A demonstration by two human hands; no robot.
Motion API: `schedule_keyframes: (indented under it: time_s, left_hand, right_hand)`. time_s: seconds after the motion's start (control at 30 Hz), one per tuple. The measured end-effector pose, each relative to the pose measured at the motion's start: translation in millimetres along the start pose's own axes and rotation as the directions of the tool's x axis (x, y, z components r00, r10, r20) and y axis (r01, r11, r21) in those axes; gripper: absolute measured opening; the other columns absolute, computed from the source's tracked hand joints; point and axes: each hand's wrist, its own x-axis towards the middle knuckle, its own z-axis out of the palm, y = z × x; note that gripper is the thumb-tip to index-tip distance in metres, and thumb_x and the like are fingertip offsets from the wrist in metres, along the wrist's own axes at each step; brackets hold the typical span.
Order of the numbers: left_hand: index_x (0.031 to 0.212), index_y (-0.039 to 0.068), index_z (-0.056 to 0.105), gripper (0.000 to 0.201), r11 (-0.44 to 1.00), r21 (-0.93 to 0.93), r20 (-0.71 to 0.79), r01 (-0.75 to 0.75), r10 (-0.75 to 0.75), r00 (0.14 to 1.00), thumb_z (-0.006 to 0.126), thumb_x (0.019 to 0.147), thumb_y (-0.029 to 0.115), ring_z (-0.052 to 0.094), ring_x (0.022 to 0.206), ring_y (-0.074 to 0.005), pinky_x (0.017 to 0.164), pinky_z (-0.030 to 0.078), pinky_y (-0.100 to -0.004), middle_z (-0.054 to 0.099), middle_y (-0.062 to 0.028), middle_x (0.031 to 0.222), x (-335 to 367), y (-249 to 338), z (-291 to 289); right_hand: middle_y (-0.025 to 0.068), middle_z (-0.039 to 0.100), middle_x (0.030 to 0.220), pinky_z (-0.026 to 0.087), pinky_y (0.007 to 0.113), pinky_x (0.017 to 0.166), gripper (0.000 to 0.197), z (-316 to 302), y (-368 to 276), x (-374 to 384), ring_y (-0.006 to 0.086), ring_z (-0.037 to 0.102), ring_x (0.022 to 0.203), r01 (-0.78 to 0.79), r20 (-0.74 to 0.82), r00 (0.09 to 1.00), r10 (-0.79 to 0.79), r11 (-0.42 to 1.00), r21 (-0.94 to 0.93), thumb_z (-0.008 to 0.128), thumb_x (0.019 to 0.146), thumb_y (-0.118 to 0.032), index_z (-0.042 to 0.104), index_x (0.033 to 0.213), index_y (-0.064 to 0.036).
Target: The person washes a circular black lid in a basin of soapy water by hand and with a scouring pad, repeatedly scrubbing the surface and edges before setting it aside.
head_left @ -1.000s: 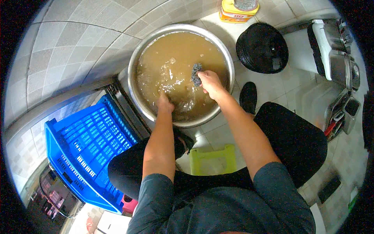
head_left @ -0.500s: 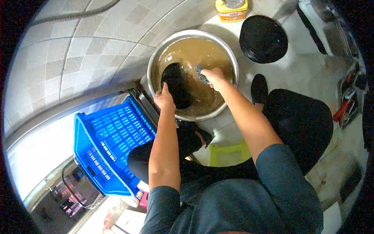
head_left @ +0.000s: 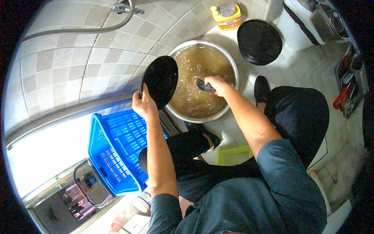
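My left hand [head_left: 145,104] grips the near-left edge of a black round plate [head_left: 160,82], thumb on its face. The plate is tilted and held up over the left rim of a large metal basin [head_left: 233,65]. Brownish, bubbly water [head_left: 194,103] fills the basin. In my right hand [head_left: 218,85] is a dark grey scouring pad [head_left: 204,85], held just above the water near the basin's middle, fingers closed round it.
A stack of black round plates [head_left: 260,42] stands on the tiled floor right of the basin. Behind is a yellow jug [head_left: 226,18] with a grey scourer on top. A blue plastic basket [head_left: 117,152] sits left. A metal hose [head_left: 78,32] runs along the wall.
My left hand has lifted the black plate out of the water and moved it left, over the rim. My right hand stays over the basin with the scouring pad.
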Motion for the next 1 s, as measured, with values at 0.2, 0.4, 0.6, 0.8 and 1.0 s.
schedule_keyframes:
  time_s: [0.2, 0.4, 0.6, 0.8, 1.0]
  left_hand:
    - [0.098, -0.003, 0.069, 0.037, 0.886, -0.442, -0.062, 0.137, -0.182, 0.981, 0.074, 0.089, 0.032, 0.059, 0.074, -0.0180, 0.067, 0.050, -0.0342, 0.068, -0.0080, 0.089, -13, 0, -1]
    - [0.131, -0.006, 0.056, 0.064, 0.079, -0.791, 0.463, 0.607, -0.572, 0.677, 0.068, 0.092, 0.043, 0.061, 0.113, -0.0346, 0.097, 0.051, -0.0481, 0.060, -0.0167, 0.132, -39, -75, 37]
    - [0.142, 0.005, 0.048, 0.071, -0.245, -0.675, 0.636, 0.696, -0.672, 0.380, 0.070, 0.089, 0.048, 0.050, 0.128, -0.0319, 0.112, 0.038, -0.0469, 0.049, -0.0116, 0.147, -82, -125, 79]
    - [0.141, 0.003, 0.048, 0.070, -0.311, -0.576, 0.722, 0.756, -0.626, 0.293, 0.068, 0.091, 0.047, 0.053, 0.127, -0.0318, 0.110, 0.040, -0.0470, 0.050, -0.0130, 0.145, -104, -146, 102]
    - [0.137, 0.004, 0.051, 0.060, -0.162, -0.535, 0.698, 0.829, -0.637, 0.326, 0.074, 0.088, 0.032, 0.056, 0.123, -0.0338, 0.104, 0.043, -0.0536, 0.055, -0.0149, 0.139, -110, -172, 107]
  right_hand:
    - [0.0064, 0.058, 0.078, 0.045, 0.038, 0.048, 0.012, -1, -5, -3, 0.0216, 0.056, 0.064, 0.019, 0.109, 0.994, -0.025, 0.998, 0.058, 0.062, 0.072, -0.015, 0.060, 0.083, -0.0098]
    - [0.0030, 0.061, 0.081, 0.043, 0.033, 0.045, 0.018, -7, -13, -7, 0.0160, 0.055, 0.063, 0.073, 0.155, 0.983, -0.103, 0.980, 0.184, 0.066, 0.086, -0.029, 0.060, 0.085, -0.0120]
    - [0.0000, 0.059, 0.082, 0.043, 0.027, 0.049, 0.026, -20, -15, -21, 0.0132, 0.055, 0.065, 0.015, 0.282, 0.955, -0.090, 0.966, 0.258, 0.078, 0.085, -0.028, 0.059, 0.094, -0.0115]
    - [0.0012, 0.062, 0.083, 0.051, 0.031, 0.053, 0.022, -8, -16, -29, 0.0145, 0.060, 0.073, 0.070, 0.311, 0.950, -0.016, 0.984, -0.163, 0.075, 0.083, -0.015, 0.061, 0.099, -0.0093]
    - [0.0048, 0.065, 0.080, 0.049, 0.034, 0.052, 0.021, -7, -5, -18, 0.0176, 0.061, 0.067, 0.100, 0.175, 0.983, -0.061, 0.969, -0.224, 0.073, 0.078, -0.007, 0.063, 0.096, -0.0066]
